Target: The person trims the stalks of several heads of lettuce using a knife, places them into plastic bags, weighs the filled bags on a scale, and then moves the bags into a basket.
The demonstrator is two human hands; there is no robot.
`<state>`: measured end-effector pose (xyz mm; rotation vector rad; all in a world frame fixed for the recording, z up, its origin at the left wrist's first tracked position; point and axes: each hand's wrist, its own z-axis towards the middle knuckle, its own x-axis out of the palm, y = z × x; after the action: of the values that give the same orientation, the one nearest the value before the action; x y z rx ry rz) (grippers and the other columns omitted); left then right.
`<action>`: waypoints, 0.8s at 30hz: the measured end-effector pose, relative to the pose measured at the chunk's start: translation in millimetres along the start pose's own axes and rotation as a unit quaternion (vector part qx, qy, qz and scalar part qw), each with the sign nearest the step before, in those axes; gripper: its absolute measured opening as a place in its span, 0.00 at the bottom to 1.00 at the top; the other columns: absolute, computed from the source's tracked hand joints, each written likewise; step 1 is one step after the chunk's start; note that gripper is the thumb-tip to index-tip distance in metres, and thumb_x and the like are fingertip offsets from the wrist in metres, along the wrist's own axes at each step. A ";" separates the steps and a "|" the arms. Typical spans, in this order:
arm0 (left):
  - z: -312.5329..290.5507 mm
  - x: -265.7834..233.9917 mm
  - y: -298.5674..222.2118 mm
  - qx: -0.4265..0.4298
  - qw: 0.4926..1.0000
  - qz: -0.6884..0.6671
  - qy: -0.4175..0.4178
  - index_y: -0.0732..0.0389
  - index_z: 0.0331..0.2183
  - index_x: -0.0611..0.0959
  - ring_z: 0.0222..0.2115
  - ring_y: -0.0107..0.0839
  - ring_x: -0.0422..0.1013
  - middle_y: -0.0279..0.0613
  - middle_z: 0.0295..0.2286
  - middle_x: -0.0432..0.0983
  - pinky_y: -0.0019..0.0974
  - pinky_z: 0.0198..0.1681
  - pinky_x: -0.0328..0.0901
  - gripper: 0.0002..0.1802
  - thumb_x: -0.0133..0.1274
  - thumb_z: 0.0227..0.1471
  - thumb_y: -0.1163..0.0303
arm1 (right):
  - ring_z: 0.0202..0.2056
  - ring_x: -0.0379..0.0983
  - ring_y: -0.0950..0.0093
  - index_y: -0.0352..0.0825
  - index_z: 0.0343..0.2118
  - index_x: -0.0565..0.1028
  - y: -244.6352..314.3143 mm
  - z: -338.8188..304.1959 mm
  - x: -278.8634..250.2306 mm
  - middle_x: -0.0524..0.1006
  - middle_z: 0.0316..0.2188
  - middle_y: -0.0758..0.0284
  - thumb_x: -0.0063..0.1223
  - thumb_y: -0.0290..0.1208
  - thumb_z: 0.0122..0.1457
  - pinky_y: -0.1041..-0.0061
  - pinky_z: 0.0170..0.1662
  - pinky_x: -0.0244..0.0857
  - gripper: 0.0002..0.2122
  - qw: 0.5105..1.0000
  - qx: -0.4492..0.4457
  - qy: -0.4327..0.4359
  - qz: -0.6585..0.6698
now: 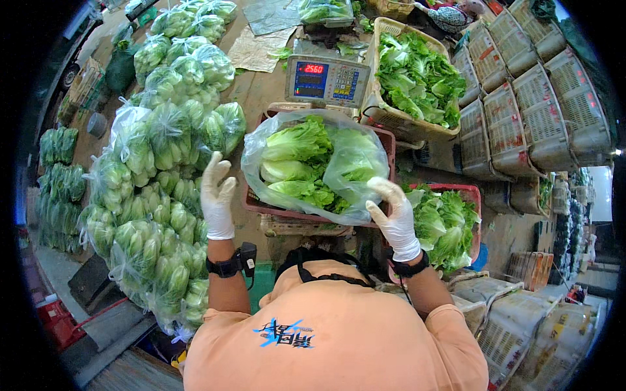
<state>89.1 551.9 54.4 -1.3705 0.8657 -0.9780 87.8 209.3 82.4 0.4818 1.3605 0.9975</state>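
A clear plastic bag [355, 156] of green lettuce [293, 146] lies with its mouth spread, in a dull red crate [253, 201] in front of me. My left hand [218, 195], in a white glove, is raised left of the bag and apart from it, fingers spread and holding nothing. At the bag's lower right edge is my right hand [394, 218], also gloved, its thumb and fingers curved apart. Whether its fingertips touch the plastic I cannot tell. Just beyond the bag stands a digital scale display [328, 81] with lit red digits.
Filled bags of leafy greens [156, 221] are heaped along my left. A beige crate of loose lettuce [417, 78] stands at the far right, and a red crate of lettuce [443, 225] sits nearer. Stacked plastic crates [508, 117] line the right side.
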 end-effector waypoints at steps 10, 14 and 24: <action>1.0 4.8 -16.7 0.033 0.991 0.113 -0.064 0.55 0.57 0.62 0.51 0.37 0.60 0.48 0.50 0.61 0.35 0.51 0.57 0.43 0.62 0.41 0.60 | 0.52 0.63 0.62 0.34 0.45 0.72 1.9 63.3 34.7 0.72 0.46 0.59 0.52 0.65 0.41 0.54 0.55 0.49 0.38 0.937 0.072 0.134 -0.314; 41.6 21.3 13.8 0.076 0.911 0.404 0.042 0.65 0.50 0.70 0.45 0.39 0.66 0.51 0.43 0.69 0.37 0.50 0.59 0.35 0.60 0.42 0.60 | 0.44 0.71 0.62 0.36 0.34 0.78 -30.5 86.0 61.3 0.76 0.39 0.59 0.52 0.56 0.44 0.56 0.48 0.58 0.26 0.811 0.087 0.453 -0.359; 21.1 -15.6 15.7 -0.077 0.938 -0.184 0.284 0.65 0.34 0.80 0.21 0.21 0.65 0.35 0.22 0.72 0.24 0.28 0.60 0.14 0.42 0.55 0.67 | 0.26 0.64 0.78 0.29 0.52 0.64 -110.9 7.2 -87.5 0.63 0.16 0.77 0.39 0.45 0.62 0.69 0.48 0.61 0.24 0.730 0.140 -0.013 0.669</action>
<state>103.7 573.6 38.6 -1.4324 1.1524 -1.6787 136.9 81.5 46.6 1.8602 0.9949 1.8961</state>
